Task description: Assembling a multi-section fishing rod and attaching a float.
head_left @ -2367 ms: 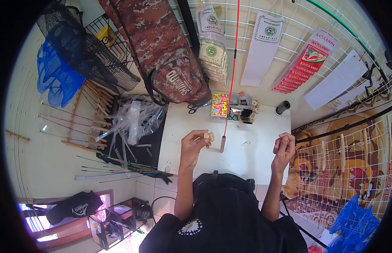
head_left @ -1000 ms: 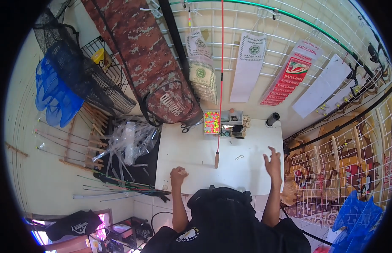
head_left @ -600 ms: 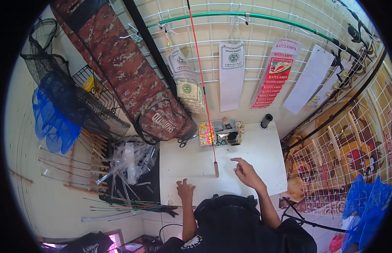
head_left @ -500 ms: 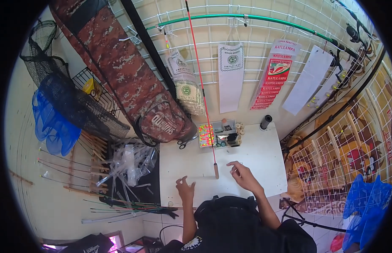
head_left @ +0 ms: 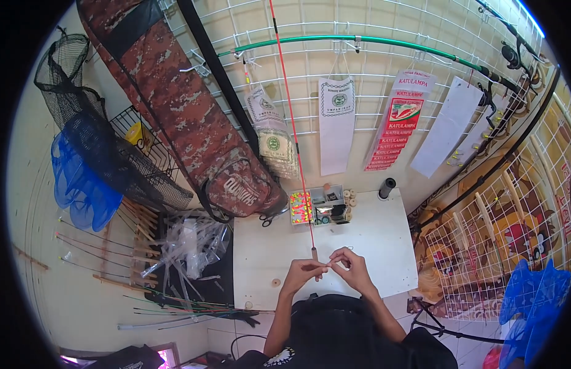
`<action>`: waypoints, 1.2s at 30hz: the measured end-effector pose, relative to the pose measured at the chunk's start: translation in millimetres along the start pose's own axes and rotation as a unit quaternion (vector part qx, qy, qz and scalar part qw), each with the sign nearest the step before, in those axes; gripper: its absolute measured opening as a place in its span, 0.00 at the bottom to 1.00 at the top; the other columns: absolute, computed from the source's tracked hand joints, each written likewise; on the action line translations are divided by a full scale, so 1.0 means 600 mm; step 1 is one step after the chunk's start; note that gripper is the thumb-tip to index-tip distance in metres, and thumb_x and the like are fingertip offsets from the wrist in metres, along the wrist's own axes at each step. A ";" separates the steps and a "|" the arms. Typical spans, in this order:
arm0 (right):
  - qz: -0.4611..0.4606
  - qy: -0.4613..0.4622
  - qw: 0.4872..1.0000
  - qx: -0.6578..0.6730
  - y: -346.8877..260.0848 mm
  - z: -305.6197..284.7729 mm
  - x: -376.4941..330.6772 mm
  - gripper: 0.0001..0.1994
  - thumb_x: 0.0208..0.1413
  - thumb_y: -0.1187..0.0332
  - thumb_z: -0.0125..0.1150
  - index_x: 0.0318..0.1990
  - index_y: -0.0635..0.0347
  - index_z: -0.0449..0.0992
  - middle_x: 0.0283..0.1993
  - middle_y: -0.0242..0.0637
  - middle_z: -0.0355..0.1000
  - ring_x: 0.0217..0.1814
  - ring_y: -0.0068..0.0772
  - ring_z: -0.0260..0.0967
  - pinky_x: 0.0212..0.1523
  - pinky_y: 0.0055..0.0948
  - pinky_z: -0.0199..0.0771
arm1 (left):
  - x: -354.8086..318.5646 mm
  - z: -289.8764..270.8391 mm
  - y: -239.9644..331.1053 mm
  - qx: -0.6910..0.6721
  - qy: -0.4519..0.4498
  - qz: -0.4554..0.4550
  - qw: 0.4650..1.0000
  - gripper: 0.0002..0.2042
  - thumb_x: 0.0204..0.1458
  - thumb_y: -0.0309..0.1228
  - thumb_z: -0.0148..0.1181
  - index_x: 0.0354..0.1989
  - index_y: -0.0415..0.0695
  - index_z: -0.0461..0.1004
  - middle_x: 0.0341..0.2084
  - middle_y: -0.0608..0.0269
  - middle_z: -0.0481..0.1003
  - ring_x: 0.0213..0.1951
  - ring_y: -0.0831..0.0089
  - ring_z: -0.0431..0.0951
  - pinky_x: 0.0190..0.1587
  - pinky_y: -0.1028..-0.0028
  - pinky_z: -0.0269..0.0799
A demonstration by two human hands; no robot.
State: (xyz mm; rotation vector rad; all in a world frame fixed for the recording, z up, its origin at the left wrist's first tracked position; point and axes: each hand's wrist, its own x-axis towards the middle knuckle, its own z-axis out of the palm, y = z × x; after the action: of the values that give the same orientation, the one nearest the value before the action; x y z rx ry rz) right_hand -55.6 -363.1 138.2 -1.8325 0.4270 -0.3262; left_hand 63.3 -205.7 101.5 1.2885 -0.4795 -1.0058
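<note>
My left hand [head_left: 303, 273] and my right hand [head_left: 354, 272] meet over the front of the white table, fingertips pinched close together. Whatever is between them is too fine to make out. Just behind the fingers, the brown handle [head_left: 314, 251] of a thin red fishing rod [head_left: 293, 117] rests on the table, its lower end partly covered by the hands. The rod slants up across the open box to the wall grid. A small round tan disc [head_left: 275, 283] lies left of my left hand.
A compartment box [head_left: 342, 192] with bright floats stands at the back, tan spools [head_left: 352, 202] beside it. Scissors [head_left: 266, 220] lie to its left, a black cylinder [head_left: 387, 187] to its right. Clear plastic wrappers [head_left: 190, 246] and thin rods [head_left: 193, 305] occupy the left side.
My hands have come together from apart, the left moving right and the right slightly left and nearer. Their fingers have closed into pinches. The view has shifted slightly.
</note>
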 end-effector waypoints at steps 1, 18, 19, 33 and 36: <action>0.000 0.002 1.000 0.001 0.000 -0.003 0.001 0.09 0.54 0.71 0.66 0.41 0.60 0.75 0.30 0.31 0.78 0.24 0.15 0.59 0.26 0.20 0.58 | 0.000 -0.002 -0.002 0.001 -0.002 0.000 1.000 0.07 0.50 0.24 0.68 0.36 0.35 0.82 0.27 0.60 0.80 0.26 0.78 0.76 0.30 0.78 0.72; -0.034 0.037 0.997 -0.060 -0.008 0.002 -0.011 0.08 0.52 0.69 0.68 0.38 0.58 0.77 0.32 0.31 0.78 0.30 0.27 0.65 0.33 0.27 0.67 | 0.006 0.013 0.002 0.062 0.019 0.028 0.998 0.07 0.53 0.30 0.67 0.36 0.39 0.79 0.27 0.67 0.77 0.29 0.83 0.72 0.30 0.81 0.67; -0.033 0.037 0.997 -0.063 -0.009 0.001 -0.011 0.08 0.52 0.69 0.68 0.38 0.58 0.77 0.32 0.31 0.78 0.30 0.28 0.65 0.33 0.27 0.68 | 0.007 0.016 0.001 0.059 0.027 0.041 0.997 0.07 0.54 0.30 0.66 0.36 0.39 0.79 0.26 0.69 0.76 0.28 0.84 0.71 0.31 0.82 0.65; -0.006 0.077 0.997 -0.017 -0.015 -0.002 -0.021 0.06 0.53 0.70 0.67 0.36 0.62 0.80 0.30 0.35 0.78 0.26 0.20 0.71 0.27 0.23 0.71 | 0.028 0.036 0.050 0.241 0.134 0.234 0.932 0.09 0.50 0.28 0.68 0.32 0.39 0.73 0.28 0.63 0.71 0.28 0.77 0.70 0.33 0.75 0.67; -0.031 0.104 0.994 0.002 -0.021 -0.014 -0.010 0.05 0.53 0.71 0.67 0.35 0.61 0.81 0.32 0.35 0.78 0.28 0.22 0.73 0.30 0.22 0.72 | 0.066 0.029 0.099 0.247 0.270 0.330 0.870 0.11 0.46 0.24 0.70 0.34 0.39 0.73 0.32 0.61 0.73 0.31 0.75 0.73 0.35 0.74 0.70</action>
State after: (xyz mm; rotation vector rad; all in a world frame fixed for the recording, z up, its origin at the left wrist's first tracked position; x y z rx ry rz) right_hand -63.1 -364.2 152.6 -1.8162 0.5140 -0.5641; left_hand 90.5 -250.6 153.1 1.6167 -0.6956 0.0845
